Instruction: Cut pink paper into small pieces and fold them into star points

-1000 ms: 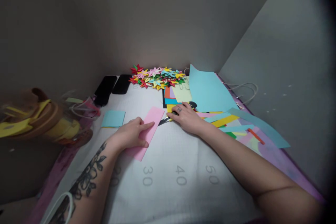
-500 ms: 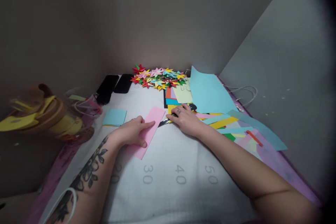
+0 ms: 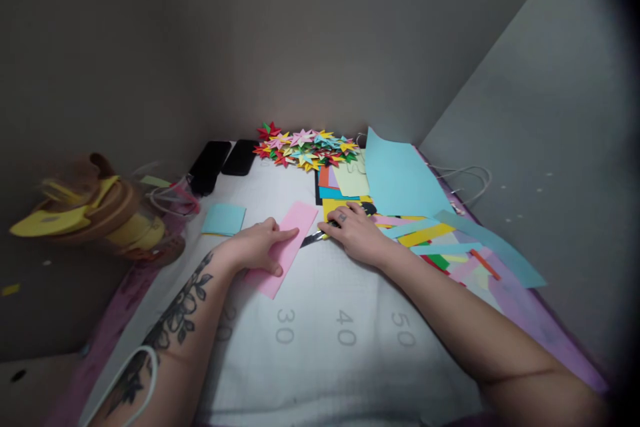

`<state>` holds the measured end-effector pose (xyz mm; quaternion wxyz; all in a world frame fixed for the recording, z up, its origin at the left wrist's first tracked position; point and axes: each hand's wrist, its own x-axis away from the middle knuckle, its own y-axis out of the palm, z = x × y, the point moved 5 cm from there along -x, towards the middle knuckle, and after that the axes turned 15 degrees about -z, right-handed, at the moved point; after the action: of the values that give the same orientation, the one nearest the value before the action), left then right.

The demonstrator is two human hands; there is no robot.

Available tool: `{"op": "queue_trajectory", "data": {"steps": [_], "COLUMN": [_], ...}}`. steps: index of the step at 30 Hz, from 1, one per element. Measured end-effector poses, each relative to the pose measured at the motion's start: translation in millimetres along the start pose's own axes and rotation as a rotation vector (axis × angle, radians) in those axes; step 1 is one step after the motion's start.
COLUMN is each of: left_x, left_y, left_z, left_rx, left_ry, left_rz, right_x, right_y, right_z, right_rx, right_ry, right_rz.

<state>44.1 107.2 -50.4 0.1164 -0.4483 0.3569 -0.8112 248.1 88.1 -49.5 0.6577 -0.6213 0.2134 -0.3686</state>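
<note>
By the left edge of the counter (image 3: 320,373), a yellow-lidded tumbler (image 3: 137,230) is seen, then blue paper squares (image 3: 224,218). The pink paper (image 3: 287,253), lying near the counter's middle, is pressed flat by the left hand (image 3: 260,247), its grip unclenched. The utility knife (image 3: 313,239), blade beside the paper, is grasped in the right hand's (image 3: 357,233) grip. Paper strips (image 3: 427,235) are strewn toward the right edge.

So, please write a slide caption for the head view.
Left hand on pink paper, right hand on a bladed tool.
</note>
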Motion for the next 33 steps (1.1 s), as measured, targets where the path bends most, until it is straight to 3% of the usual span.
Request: {"op": "queue_trajectory", "data": {"steps": [11,33], "left_x": [-2,-3], "left_y": [-1.5,1.2], "left_z": [0,-1], "left_rx": [-0.078,-0.086], "left_ry": [0.013,0.026], "left_rz": [-0.086,-0.085], "right_x": [-1,9], "right_y": [-1,-8], "right_z": [-13,-50], "right_rx": [-0.006,-0.025], "right_ry": [-0.027,-0.141], "right_rz": [0.066,0.092]}}
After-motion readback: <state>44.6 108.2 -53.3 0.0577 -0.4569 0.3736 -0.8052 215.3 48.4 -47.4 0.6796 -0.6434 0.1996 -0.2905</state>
